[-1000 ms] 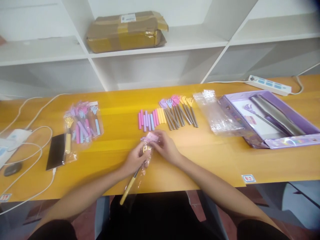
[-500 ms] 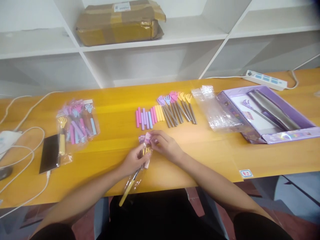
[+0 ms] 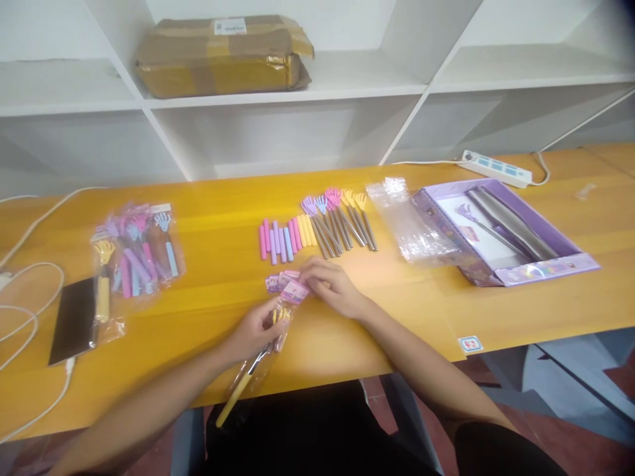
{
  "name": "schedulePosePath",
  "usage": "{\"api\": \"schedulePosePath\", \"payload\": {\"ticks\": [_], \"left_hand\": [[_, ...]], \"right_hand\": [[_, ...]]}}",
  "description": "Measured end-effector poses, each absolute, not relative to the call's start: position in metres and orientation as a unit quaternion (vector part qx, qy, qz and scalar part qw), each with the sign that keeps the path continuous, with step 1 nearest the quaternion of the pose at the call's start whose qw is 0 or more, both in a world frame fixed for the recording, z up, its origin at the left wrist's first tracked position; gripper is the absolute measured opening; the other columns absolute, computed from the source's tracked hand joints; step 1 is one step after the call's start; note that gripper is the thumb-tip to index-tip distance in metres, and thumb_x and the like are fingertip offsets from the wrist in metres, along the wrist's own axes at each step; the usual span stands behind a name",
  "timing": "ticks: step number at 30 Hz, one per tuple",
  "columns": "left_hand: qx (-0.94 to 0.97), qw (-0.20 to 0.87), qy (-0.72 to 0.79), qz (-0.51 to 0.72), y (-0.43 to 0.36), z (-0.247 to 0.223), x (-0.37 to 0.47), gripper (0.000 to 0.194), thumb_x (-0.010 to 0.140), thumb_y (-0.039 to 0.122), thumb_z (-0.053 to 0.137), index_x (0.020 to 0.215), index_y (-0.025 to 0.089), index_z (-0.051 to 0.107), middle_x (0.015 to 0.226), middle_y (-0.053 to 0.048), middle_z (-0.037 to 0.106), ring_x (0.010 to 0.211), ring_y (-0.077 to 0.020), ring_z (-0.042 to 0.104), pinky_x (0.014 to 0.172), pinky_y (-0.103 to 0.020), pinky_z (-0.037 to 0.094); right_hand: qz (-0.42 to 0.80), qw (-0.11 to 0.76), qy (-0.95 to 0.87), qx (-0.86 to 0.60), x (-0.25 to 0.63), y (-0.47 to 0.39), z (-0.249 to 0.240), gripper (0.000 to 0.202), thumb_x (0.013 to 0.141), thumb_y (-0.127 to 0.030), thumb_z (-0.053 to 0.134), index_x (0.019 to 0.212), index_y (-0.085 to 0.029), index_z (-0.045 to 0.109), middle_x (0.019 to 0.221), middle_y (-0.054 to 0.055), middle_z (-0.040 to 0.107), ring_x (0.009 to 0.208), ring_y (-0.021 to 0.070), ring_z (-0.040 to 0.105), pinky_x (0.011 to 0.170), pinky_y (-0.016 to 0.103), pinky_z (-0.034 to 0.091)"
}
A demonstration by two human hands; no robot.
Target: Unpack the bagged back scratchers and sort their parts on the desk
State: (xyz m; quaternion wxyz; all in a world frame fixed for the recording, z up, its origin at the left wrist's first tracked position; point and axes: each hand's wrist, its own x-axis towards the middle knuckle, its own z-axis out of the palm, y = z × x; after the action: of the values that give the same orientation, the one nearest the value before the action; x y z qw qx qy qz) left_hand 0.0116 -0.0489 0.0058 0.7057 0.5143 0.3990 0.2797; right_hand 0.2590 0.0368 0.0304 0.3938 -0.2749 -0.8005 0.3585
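My left hand is closed on a yellow back scratcher in a clear plastic bag, its claw end showing by the thumb and its handle slanting toward me past the table edge. A pink-and-purple card sits at the bag's upper end, and the fingers of my right hand pinch its edge. More small printed cards lie on the table just behind it. Beyond my hands are a row of pink, purple, blue and yellow grip sleeves and several scratcher rods with coloured claw heads.
At the left, bagged scratchers lie beside a black phone with a white cable. Clear bags and a purple box are at the right, near a power strip. A taped carton stands on the shelf.
The printed card has come into fuller view at the bag's top, with my right fingers on its edge. The whole view has shifted; my left hand still grips the bagged scratcher.
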Motion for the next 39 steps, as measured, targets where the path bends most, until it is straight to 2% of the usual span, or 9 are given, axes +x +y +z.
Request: {"api": "schedulePosePath", "payload": {"ticks": [4,9,13,16,20,23,26,31,39], "left_hand": [[0.522,0.704,0.395,0.275,-0.051,0.006,0.011,0.067,0.106,0.052,0.065,0.161,0.018,0.048,0.065,0.005,0.063,0.052,-0.0120,0.058,0.051,-0.021,0.046],[0.518,0.727,0.377,0.245,-0.057,0.011,0.008,0.067,0.106,0.055,0.065,0.161,0.019,0.049,0.066,0.004,0.063,0.053,-0.0122,0.058,0.053,-0.022,0.047],[0.517,0.747,0.352,0.226,-0.062,0.009,0.008,0.062,0.103,0.058,0.068,0.151,0.019,0.057,0.065,0.005,0.063,0.052,-0.0115,0.058,0.054,-0.022,0.048],[0.500,0.746,0.352,0.261,-0.061,0.007,0.010,0.057,0.101,0.061,0.071,0.138,0.018,0.061,0.065,0.005,0.063,0.051,-0.0118,0.057,0.052,-0.022,0.046],[0.476,0.728,0.368,0.329,-0.055,0.007,0.014,0.055,0.101,0.065,0.069,0.129,0.018,0.059,0.065,0.004,0.063,0.050,-0.0124,0.059,0.051,-0.023,0.047],[0.466,0.735,0.351,0.346,-0.053,0.006,0.015,0.058,0.096,0.067,0.074,0.125,0.018,0.061,0.073,0.002,0.065,0.055,-0.0135,0.063,0.055,-0.026,0.052],[0.472,0.770,0.291,0.316,-0.054,0.002,0.014,0.056,0.093,0.069,0.076,0.107,0.017,0.063,0.081,-0.002,0.069,0.065,-0.0169,0.070,0.063,-0.030,0.057],[0.552,0.752,0.267,0.240,-0.059,0.004,0.012,0.050,0.096,0.065,0.075,0.102,0.015,0.070,0.090,-0.006,0.073,0.080,-0.0177,0.071,0.076,-0.030,0.056],[0.604,0.737,0.218,0.214,-0.071,0.008,0.020,0.059,0.089,0.052,0.088,0.134,0.020,0.068,0.131,-0.014,0.072,0.121,-0.0252,0.070,0.114,-0.047,0.052]], "right_hand": [[0.373,0.390,-0.788,-0.298,0.263,0.037,0.039,0.018,0.108,-0.039,0.066,0.098,-0.025,0.072,0.111,0.009,0.067,0.109,0.0251,0.067,0.100,0.045,0.058],[0.345,0.464,-0.703,-0.414,0.268,0.050,0.020,0.032,0.111,-0.047,0.057,0.093,-0.024,0.069,0.108,0.009,0.065,0.104,0.0237,0.066,0.095,0.042,0.057],[0.342,0.392,-0.737,-0.431,0.258,0.054,0.000,0.034,0.104,-0.053,0.069,0.090,-0.023,0.075,0.103,0.009,0.064,0.101,0.0246,0.066,0.094,0.043,0.057],[0.313,0.401,-0.738,-0.442,0.253,0.051,0.001,0.040,0.106,-0.060,0.063,0.103,-0.023,0.078,0.112,0.011,0.066,0.108,0.0270,0.065,0.096,0.046,0.057],[0.440,0.361,-0.742,-0.355,0.252,0.034,0.026,0.058,0.108,-0.073,0.046,0.125,-0.024,0.071,0.114,0.010,0.071,0.093,0.0225,0.067,0.076,0.036,0.058],[0.490,0.264,-0.766,-0.320,0.245,0.016,0.051,0.047,0.107,-0.067,0.059,0.106,-0.022,0.072,0.090,0.004,0.072,0.073,0.0178,0.064,0.064,0.030,0.051],[0.376,0.332,-0.774,-0.387,0.244,0.005,0.082,0.049,0.113,-0.055,0.054,0.078,-0.022,0.065,0.068,0.000,0.060,0.063,0.0161,0.057,0.060,0.030,0.046],[0.175,0.343,-0.833,-0.397,0.268,-0.006,0.145,0.033,0.113,-0.042,0.058,0.089,-0.025,0.072,0.076,0.003,0.064,0.070,0.0184,0.061,0.066,0.034,0.049],[0.184,0.454,-0.752,-0.442,0.263,-0.032,0.174,0.032,0.114,-0.041,0.058,0.089,-0.024,0.070,0.063,-0.003,0.058,0.043,0.0106,0.052,0.046,0.029,0.042]]}}
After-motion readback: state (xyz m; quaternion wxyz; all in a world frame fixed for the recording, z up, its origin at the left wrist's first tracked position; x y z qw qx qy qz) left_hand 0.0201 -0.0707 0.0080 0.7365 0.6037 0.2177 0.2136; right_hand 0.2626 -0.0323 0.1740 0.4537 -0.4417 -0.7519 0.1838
